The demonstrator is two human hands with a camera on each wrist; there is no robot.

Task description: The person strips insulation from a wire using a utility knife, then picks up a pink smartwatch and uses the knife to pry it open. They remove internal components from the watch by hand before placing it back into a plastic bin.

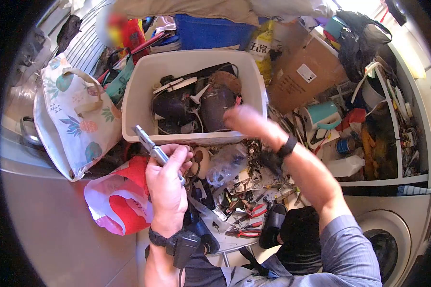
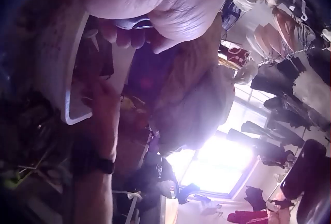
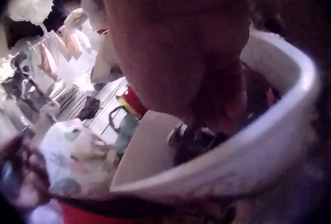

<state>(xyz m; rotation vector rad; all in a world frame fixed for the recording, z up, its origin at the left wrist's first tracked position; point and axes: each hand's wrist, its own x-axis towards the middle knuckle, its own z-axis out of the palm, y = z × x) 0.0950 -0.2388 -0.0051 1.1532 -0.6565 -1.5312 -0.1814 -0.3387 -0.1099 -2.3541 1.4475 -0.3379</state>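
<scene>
My left hand (image 1: pixel 170 184) grips a slim silver metal tool (image 1: pixel 151 146) with a flat, squared end, its thumb along the side. The tool points up and away, in front of the near left corner of a white plastic bin (image 1: pixel 196 137). In the left wrist view a bit of metal shows under the curled fingers (image 2: pixel 121 39). My right hand (image 1: pixel 246 119), blurred, reaches over the bin's near right rim; whether it holds anything I cannot tell. Inside the bin lie dark rounded items (image 1: pixel 215 107), a rusty brown disc (image 1: pixel 225 81) and a white funnel-shaped piece (image 1: pixel 199 94).
Below the bin spread loose scraps, a clear plastic bag (image 1: pixel 227 165) and red-handled pliers (image 1: pixel 246 232). A pineapple-print bag (image 1: pixel 81 119) and a red-and-white bag (image 1: pixel 124 201) stand left. On the right are a cardboard box (image 1: pixel 306 71), a teal kettle (image 1: pixel 322 115) and a washing machine (image 1: pixel 383 234).
</scene>
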